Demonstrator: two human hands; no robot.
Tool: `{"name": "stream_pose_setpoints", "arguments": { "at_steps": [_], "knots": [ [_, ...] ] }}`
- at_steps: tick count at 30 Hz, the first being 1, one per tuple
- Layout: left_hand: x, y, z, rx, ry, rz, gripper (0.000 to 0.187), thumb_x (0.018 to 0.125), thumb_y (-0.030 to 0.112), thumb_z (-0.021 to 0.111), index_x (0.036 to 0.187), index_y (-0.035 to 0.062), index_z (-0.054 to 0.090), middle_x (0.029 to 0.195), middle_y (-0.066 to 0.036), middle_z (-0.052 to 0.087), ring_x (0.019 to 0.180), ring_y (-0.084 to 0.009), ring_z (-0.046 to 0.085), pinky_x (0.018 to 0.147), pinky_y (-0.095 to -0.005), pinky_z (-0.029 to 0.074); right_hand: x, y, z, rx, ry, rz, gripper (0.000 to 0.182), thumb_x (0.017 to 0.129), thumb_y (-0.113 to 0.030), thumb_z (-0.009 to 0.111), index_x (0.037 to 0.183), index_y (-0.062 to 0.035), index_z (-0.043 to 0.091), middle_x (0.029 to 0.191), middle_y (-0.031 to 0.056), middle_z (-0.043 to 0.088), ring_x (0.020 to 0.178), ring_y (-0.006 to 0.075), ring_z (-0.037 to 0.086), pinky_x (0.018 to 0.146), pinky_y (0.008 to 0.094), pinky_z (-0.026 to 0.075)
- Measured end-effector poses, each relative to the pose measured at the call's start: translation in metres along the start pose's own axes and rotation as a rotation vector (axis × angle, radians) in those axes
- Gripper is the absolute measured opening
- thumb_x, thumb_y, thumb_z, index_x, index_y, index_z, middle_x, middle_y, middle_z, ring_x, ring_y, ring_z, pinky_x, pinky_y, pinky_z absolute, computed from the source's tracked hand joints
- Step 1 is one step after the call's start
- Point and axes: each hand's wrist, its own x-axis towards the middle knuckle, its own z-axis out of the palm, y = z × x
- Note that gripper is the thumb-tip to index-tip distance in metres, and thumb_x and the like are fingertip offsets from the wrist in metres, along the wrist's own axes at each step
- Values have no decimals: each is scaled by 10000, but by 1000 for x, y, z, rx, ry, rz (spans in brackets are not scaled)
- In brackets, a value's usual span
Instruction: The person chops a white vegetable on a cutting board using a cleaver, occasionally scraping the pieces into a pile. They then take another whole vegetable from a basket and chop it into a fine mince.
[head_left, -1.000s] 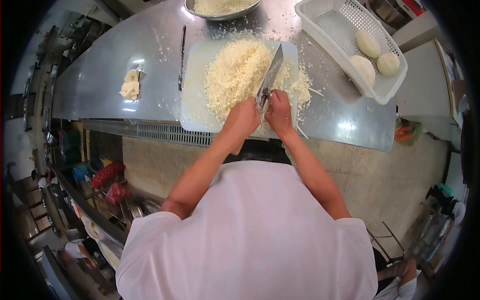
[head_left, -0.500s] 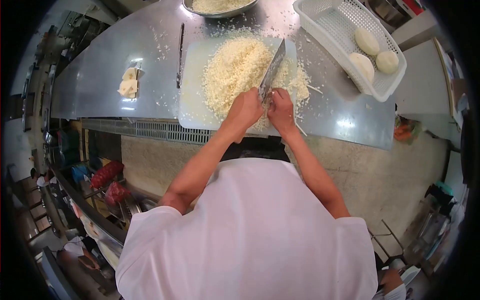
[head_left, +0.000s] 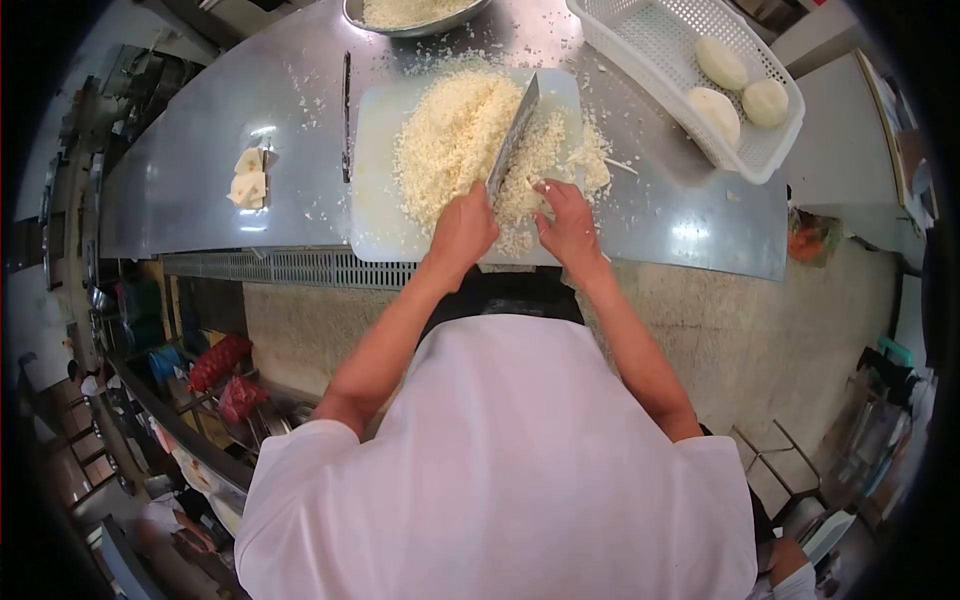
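My left hand (head_left: 466, 228) is wrapped round the handle of a cleaver (head_left: 517, 128), whose broad blade points away from me across the chopped white pieces. A large heap of these finely chopped pieces (head_left: 450, 135) covers much of the white cutting board (head_left: 375, 205). To the right of the blade, my right hand (head_left: 570, 225) is at the near edge of the smaller scatter of pieces, thumb and fingers apart and curved. Some flattened pieces and thin pale strips (head_left: 595, 165) lie at the board's right edge.
A white perforated basket (head_left: 640, 60) holding peeled pale vegetables (head_left: 765, 103) stands at the right of the steel table (head_left: 290, 190). At the back is a metal bowl (head_left: 415, 28) of chopped pieces. Cut slices (head_left: 248, 185) lie left. Red net bags (head_left: 220, 362) sit below the table.
My left hand and the cleaver have moved left, away from my right hand. My right hand has opened away from the blade. The whole view has shifted slightly.
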Motion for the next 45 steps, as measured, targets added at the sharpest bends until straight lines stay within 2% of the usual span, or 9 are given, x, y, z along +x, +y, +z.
{"name": "stream_pose_setpoints", "arguments": {
  "at_steps": [6, 9, 13, 17, 21, 25, 29, 34, 45],
  "knots": [
    [-5, 12, -17, 63, -65, -56, 121, 848, 74, 535, 876, -40, 505, 704, -296, 577, 714, -475, 581, 645, -525, 443, 7, -25, -8, -103, 48, 25, 436, 670, -82, 726, 1073, -4, 582, 1112, 173, 571, 1038, 357, 527, 903, 401, 454],
    [4, -8, 12, 52, -18, 15, 117, 845, 67, 534, 879, -41, 505, 704, -292, 579, 709, -472, 580, 646, -522, 445, 4, -14, 1, -90, 19, 30, 414, 676, -76, 712, 1062, -4, 582, 1086, 164, 574, 1020, 346, 532, 892, 405, 458],
    [1, 20, -27, 18, -87, -29, 119, 842, 63, 538, 883, -43, 504, 698, -291, 576, 703, -472, 579, 640, -523, 443, 2, -11, -6, -14, 0, 56, 403, 668, -68, 707, 1047, -7, 582, 1064, 150, 575, 1005, 336, 538, 870, 413, 465],
    [4, 2, 10, 7, -68, 33, 127, 843, 60, 533, 891, -54, 501, 695, -295, 569, 702, -475, 574, 630, -521, 435, 2, -13, -6, 30, 83, -4, 287, 699, 12, 641, 979, -6, 581, 1013, 141, 577, 956, 336, 552, 819, 411, 473],
    [7, 22, -15, 26, -77, 53, 121, 845, 55, 530, 893, -53, 502, 698, -293, 567, 712, -476, 570, 629, -518, 433, 6, -6, 4, -10, 123, -70, 211, 710, 91, 570, 904, 7, 563, 963, 143, 572, 899, 340, 554, 773, 410, 470],
    [-1, 27, -6, -4, -131, 0, 112, 847, 56, 531, 888, -47, 511, 701, -292, 568, 721, -470, 572, 630, -514, 434, 6, 1, 9, -7, 147, -88, 211, 696, 99, 563, 887, 11, 551, 953, 150, 565, 876, 344, 546, 760, 420, 464],
    [10, 25, 7, -2, -108, 133, 115, 839, 58, 536, 881, -48, 518, 714, -297, 572, 734, -473, 575, 647, -522, 436, 5, 1, 8, -17, 141, -122, 226, 677, 108, 551, 882, 13, 546, 940, 159, 555, 887, 352, 533, 765, 419, 459],
    [3, 27, 14, 23, -135, 14, 113, 836, 65, 539, 850, -46, 526, 715, -288, 576, 731, -473, 573, 652, -520, 444, 3, 1, 10, -44, 139, -99, 245, 657, 115, 549, 882, 16, 545, 949, 164, 549, 896, 358, 524, 771, 418, 457],
    [6, 23, 26, -65, -94, 44, 101, 832, 57, 538, 839, -43, 532, 725, -287, 580, 729, -464, 579, 652, -506, 443, -1, 4, 11, -44, 160, -86, 245, 641, 116, 550, 867, 22, 538, 931, 173, 536, 885, 368, 510, 757, 426, 458]
  ]
}}
